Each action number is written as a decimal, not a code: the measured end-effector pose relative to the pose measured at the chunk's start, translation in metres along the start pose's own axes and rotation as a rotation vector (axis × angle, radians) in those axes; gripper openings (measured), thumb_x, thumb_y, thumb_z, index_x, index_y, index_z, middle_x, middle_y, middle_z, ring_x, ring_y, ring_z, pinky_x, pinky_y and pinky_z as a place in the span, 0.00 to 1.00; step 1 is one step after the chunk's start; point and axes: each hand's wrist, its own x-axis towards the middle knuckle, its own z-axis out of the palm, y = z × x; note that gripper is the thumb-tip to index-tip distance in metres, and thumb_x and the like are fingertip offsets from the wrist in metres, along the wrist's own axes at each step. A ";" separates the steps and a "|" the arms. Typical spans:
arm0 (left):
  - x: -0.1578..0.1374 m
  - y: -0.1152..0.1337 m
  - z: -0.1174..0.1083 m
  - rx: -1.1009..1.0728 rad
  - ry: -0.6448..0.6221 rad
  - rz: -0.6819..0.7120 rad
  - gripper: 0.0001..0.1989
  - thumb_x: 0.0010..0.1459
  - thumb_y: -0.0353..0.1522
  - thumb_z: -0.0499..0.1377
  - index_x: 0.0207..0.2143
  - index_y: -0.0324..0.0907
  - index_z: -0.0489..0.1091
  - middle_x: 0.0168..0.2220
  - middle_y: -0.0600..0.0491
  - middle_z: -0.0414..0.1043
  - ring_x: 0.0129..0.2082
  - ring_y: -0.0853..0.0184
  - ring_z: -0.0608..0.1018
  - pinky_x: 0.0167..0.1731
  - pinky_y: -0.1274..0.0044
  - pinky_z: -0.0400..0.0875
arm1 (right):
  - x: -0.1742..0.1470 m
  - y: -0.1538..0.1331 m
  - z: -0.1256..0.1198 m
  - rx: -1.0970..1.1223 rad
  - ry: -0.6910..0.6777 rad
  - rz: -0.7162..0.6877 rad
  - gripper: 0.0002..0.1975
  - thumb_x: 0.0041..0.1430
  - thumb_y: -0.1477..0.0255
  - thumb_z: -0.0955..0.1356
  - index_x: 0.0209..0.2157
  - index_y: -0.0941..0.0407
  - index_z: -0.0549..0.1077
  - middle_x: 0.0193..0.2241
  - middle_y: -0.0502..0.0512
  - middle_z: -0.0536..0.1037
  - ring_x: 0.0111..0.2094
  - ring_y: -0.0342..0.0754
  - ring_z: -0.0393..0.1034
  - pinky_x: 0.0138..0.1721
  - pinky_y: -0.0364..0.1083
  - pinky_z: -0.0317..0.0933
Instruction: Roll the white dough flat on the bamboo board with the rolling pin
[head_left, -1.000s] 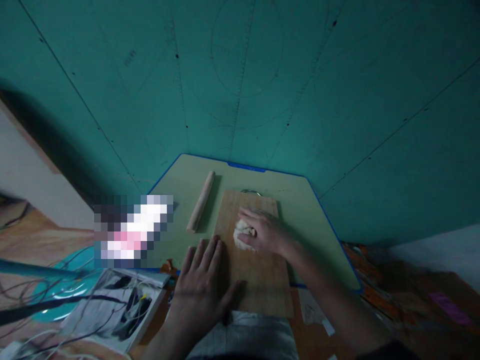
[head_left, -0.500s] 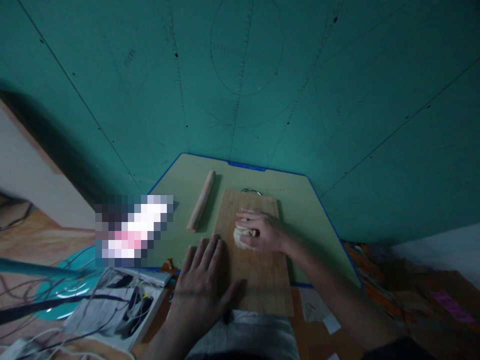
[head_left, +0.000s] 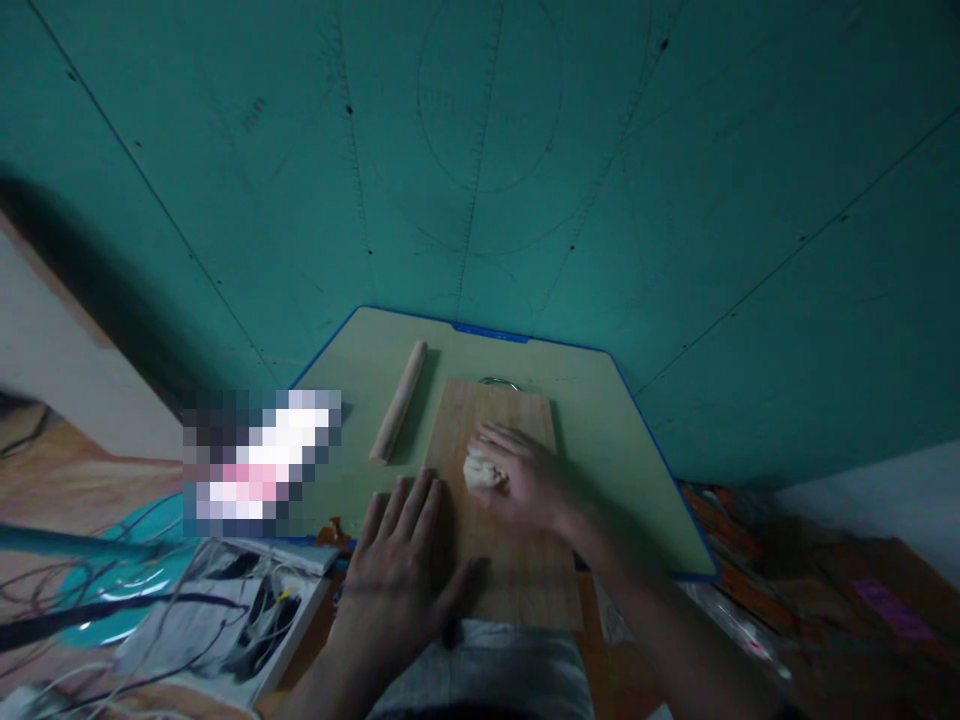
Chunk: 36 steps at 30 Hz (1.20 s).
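Note:
A lump of pale dough rests on a wooden cutting board. My right hand is curled over the dough from the right, thumb at its near side and fingers over its far side; the hand is slightly blurred. At the board's left edge lies my left hand, fingers stretched out and slightly spread, its thumb over the near part of the board and nothing held. To the left of the board, a wooden rolling pin lies apart from both hands.
The board lies on a pale green, blue-edged tabletop against a green wall. A metal handle shows at the board's far end. A pixelated object sits at the left, above a white box with cables.
My right hand has shifted slightly nearer and tightened over the dough, which looks more gathered. My left hand stays flat at the board's edge. The view has moved slightly.

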 end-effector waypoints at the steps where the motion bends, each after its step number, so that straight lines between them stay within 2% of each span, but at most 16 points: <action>1: 0.000 0.000 0.000 0.004 0.003 -0.002 0.43 0.62 0.52 0.55 0.71 0.39 0.46 0.67 0.39 0.60 0.64 0.44 0.66 0.61 0.51 0.63 | -0.002 0.001 0.001 0.029 -0.001 -0.026 0.29 0.58 0.58 0.70 0.57 0.59 0.73 0.61 0.66 0.70 0.64 0.59 0.62 0.64 0.59 0.56; 4: 0.000 -0.002 0.000 0.012 -0.017 0.017 0.44 0.62 0.52 0.56 0.71 0.39 0.46 0.67 0.39 0.59 0.64 0.45 0.66 0.61 0.51 0.62 | -0.007 0.003 0.003 0.160 0.019 0.014 0.25 0.64 0.59 0.65 0.58 0.57 0.72 0.59 0.62 0.73 0.61 0.55 0.66 0.61 0.56 0.61; 7: 0.000 -0.005 0.000 0.007 -0.027 0.031 0.45 0.62 0.52 0.56 0.71 0.39 0.44 0.67 0.39 0.59 0.65 0.46 0.66 0.62 0.52 0.61 | -0.008 -0.002 0.005 0.062 0.058 0.137 0.28 0.66 0.59 0.63 0.62 0.60 0.67 0.63 0.66 0.68 0.64 0.58 0.61 0.63 0.60 0.58; 10: 0.000 -0.007 0.001 -0.003 -0.050 0.052 0.45 0.62 0.52 0.55 0.71 0.38 0.43 0.68 0.37 0.58 0.66 0.47 0.64 0.63 0.55 0.60 | -0.009 -0.010 0.008 -0.067 0.040 0.107 0.32 0.61 0.56 0.67 0.60 0.62 0.69 0.63 0.69 0.67 0.65 0.62 0.58 0.65 0.62 0.53; 12: 0.000 -0.007 0.002 -0.001 -0.043 0.052 0.44 0.62 0.51 0.55 0.71 0.38 0.44 0.67 0.37 0.59 0.66 0.47 0.65 0.62 0.54 0.61 | -0.010 -0.011 0.007 -0.001 0.047 0.076 0.30 0.61 0.56 0.67 0.59 0.59 0.70 0.62 0.66 0.69 0.63 0.60 0.61 0.64 0.59 0.56; 14: 0.000 -0.007 0.003 0.004 -0.014 0.046 0.43 0.63 0.51 0.54 0.71 0.38 0.44 0.67 0.36 0.59 0.65 0.46 0.66 0.62 0.53 0.61 | -0.011 -0.008 0.005 0.091 0.069 0.108 0.27 0.64 0.58 0.64 0.60 0.56 0.69 0.62 0.63 0.69 0.63 0.56 0.62 0.62 0.57 0.58; 17: 0.000 -0.007 0.004 0.004 -0.010 0.062 0.44 0.63 0.51 0.54 0.71 0.38 0.44 0.67 0.37 0.59 0.65 0.47 0.66 0.62 0.54 0.62 | -0.006 -0.008 0.007 0.040 0.088 0.197 0.28 0.67 0.59 0.62 0.63 0.58 0.66 0.64 0.65 0.66 0.66 0.58 0.58 0.64 0.60 0.54; 19: 0.000 -0.008 0.004 0.003 -0.024 0.078 0.44 0.63 0.52 0.53 0.71 0.38 0.42 0.67 0.37 0.59 0.65 0.47 0.66 0.62 0.55 0.62 | 0.000 -0.013 0.010 -0.032 0.064 0.174 0.30 0.66 0.57 0.64 0.63 0.59 0.66 0.64 0.67 0.65 0.66 0.61 0.56 0.66 0.62 0.50; 21: 0.000 -0.009 0.004 -0.001 -0.029 0.083 0.45 0.63 0.52 0.53 0.71 0.38 0.42 0.67 0.37 0.58 0.65 0.48 0.65 0.62 0.55 0.62 | 0.003 -0.015 0.010 0.015 0.036 0.110 0.29 0.67 0.56 0.63 0.63 0.58 0.66 0.63 0.65 0.67 0.65 0.58 0.58 0.66 0.59 0.52; 23: 0.000 -0.010 0.005 -0.006 -0.026 0.078 0.45 0.62 0.53 0.54 0.71 0.37 0.43 0.68 0.36 0.58 0.65 0.47 0.65 0.62 0.55 0.62 | -0.003 -0.010 0.004 0.130 0.081 0.097 0.27 0.70 0.57 0.57 0.64 0.55 0.64 0.63 0.61 0.68 0.65 0.53 0.60 0.64 0.55 0.56; 25: -0.001 -0.011 0.005 -0.013 -0.023 0.078 0.45 0.62 0.53 0.54 0.71 0.37 0.44 0.68 0.36 0.57 0.66 0.47 0.65 0.62 0.55 0.63 | -0.016 0.000 -0.005 0.170 0.128 0.094 0.28 0.71 0.57 0.55 0.66 0.54 0.61 0.66 0.59 0.63 0.67 0.51 0.56 0.65 0.54 0.56; 27: -0.001 -0.011 0.005 -0.025 -0.025 0.091 0.45 0.63 0.53 0.53 0.71 0.37 0.43 0.68 0.36 0.57 0.66 0.48 0.65 0.61 0.56 0.64 | -0.026 0.008 -0.011 0.090 0.083 0.049 0.32 0.69 0.55 0.60 0.67 0.57 0.58 0.69 0.63 0.56 0.69 0.55 0.49 0.67 0.56 0.52; 29: -0.001 -0.011 0.005 -0.036 -0.034 0.105 0.45 0.63 0.52 0.53 0.72 0.37 0.41 0.69 0.36 0.55 0.66 0.48 0.64 0.61 0.57 0.65 | -0.026 0.010 -0.011 -0.032 -0.028 -0.009 0.39 0.63 0.53 0.67 0.68 0.60 0.58 0.69 0.68 0.53 0.69 0.60 0.48 0.67 0.60 0.49; 32: -0.001 -0.012 0.004 -0.040 -0.041 0.115 0.45 0.64 0.52 0.53 0.72 0.37 0.40 0.69 0.35 0.54 0.67 0.48 0.63 0.61 0.56 0.65 | -0.006 0.006 0.000 -0.112 -0.091 -0.056 0.36 0.59 0.56 0.70 0.64 0.59 0.65 0.66 0.68 0.61 0.66 0.61 0.56 0.65 0.59 0.53; 34: -0.002 -0.012 0.004 -0.036 -0.033 0.110 0.45 0.64 0.52 0.52 0.72 0.37 0.40 0.69 0.35 0.54 0.67 0.47 0.62 0.61 0.55 0.65 | 0.006 0.003 0.006 -0.077 -0.053 -0.064 0.30 0.61 0.59 0.70 0.61 0.57 0.69 0.63 0.65 0.68 0.64 0.57 0.61 0.64 0.56 0.56; 36: -0.002 -0.013 0.004 -0.033 -0.025 0.107 0.45 0.64 0.52 0.52 0.72 0.37 0.40 0.69 0.34 0.55 0.67 0.47 0.63 0.60 0.55 0.66 | 0.009 0.002 0.007 -0.035 -0.002 -0.047 0.29 0.62 0.59 0.69 0.61 0.56 0.68 0.61 0.63 0.70 0.62 0.54 0.63 0.63 0.53 0.58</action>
